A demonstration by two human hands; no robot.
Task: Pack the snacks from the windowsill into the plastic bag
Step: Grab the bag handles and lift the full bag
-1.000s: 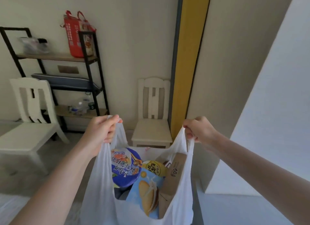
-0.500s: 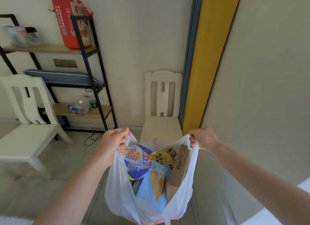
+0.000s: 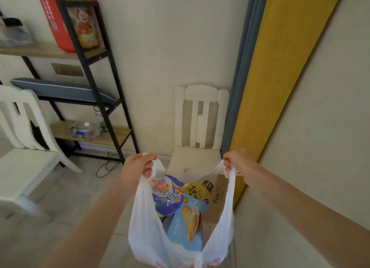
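A white plastic bag [image 3: 147, 227] hangs in the air in front of me, held open by its two handles. My left hand [image 3: 136, 167] grips the left handle and my right hand [image 3: 239, 165] grips the right one. Inside the bag stand a round blue-lidded cup [image 3: 167, 195], a yellow-lidded cup [image 3: 197, 191], a light blue biscuit packet [image 3: 189, 223] and a brown cardboard box [image 3: 217, 199]. The windowsill is out of view.
A white chair [image 3: 200, 127] stands against the wall right behind the bag. A second white chair [image 3: 22, 163] is at the left. A black metal shelf [image 3: 104, 83] holds a red bag [image 3: 58, 19], a cushion and bottles. A yellow curtain [image 3: 280, 77] hangs at the right.
The bag and both hands have shifted right and lower in view while the room appears closer. Both hands keep their grip on the handles.
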